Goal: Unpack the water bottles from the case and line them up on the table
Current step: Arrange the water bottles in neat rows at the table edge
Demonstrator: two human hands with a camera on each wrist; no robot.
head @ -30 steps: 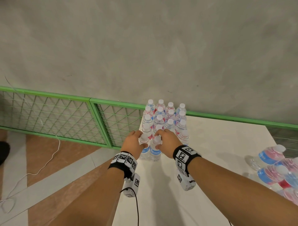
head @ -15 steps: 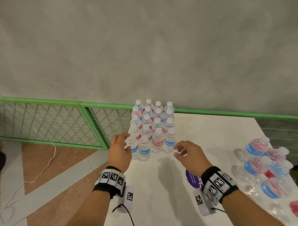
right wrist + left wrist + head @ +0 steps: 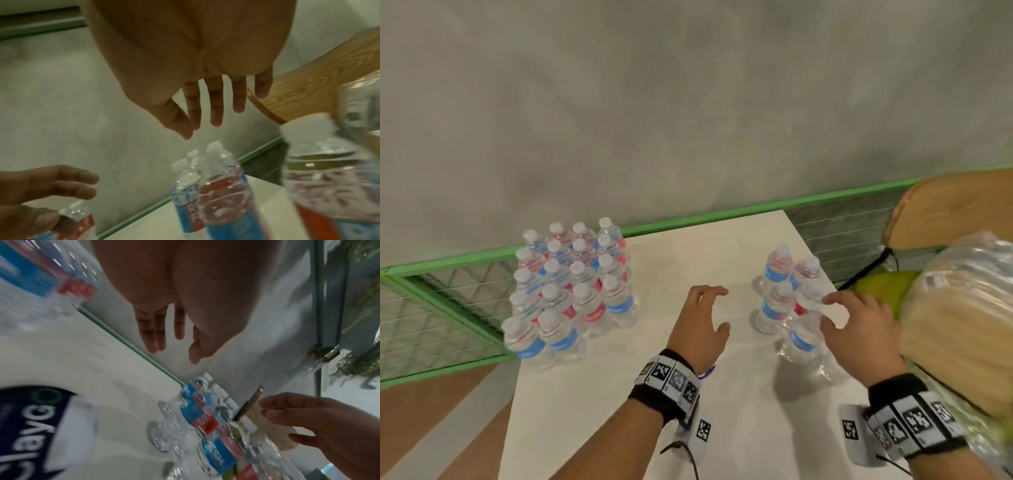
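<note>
Right side of the white table (image 3: 688, 411): a loose cluster of water bottles (image 3: 787, 298), clear ribbed plastic, white screw caps, blue-and-red labels, standing upright with crinkled clear wrap (image 3: 815, 359) clinging round their bases. Five can be made out from the head camera, though blur makes that count soft. The right hand (image 3: 859, 329) is right over them, palm down, fingers spread and straight, fingertips (image 3: 828, 299) at the caps of the nearest ones; whether they actually touch is not clear, and nothing is gripped. The right wrist camera confirms it: fingers (image 3: 216, 105) long and relaxed above the caps (image 3: 213, 146).

Left hand (image 3: 698, 325) hangs over bare tabletop between the two groups, fingers loosely bent, thumb out, holding nothing.

Over at the table's far left corner, the lined-up block of bottles (image 3: 571, 287): same clear plastic and white caps, packed shoulder to shoulder in four columns, roughly eighteen, the front row short on its right side.

Both wrists carry black bands with square black-and-white markers (image 3: 671, 377). Beyond the table, a green metal rail with wire mesh (image 3: 448, 308) runs along a grey plaster wall (image 3: 688, 102). At the right edge, a curved wooden chair back (image 3: 955, 209) and a plastic-wrapped tan bundle (image 3: 962, 318).
</note>
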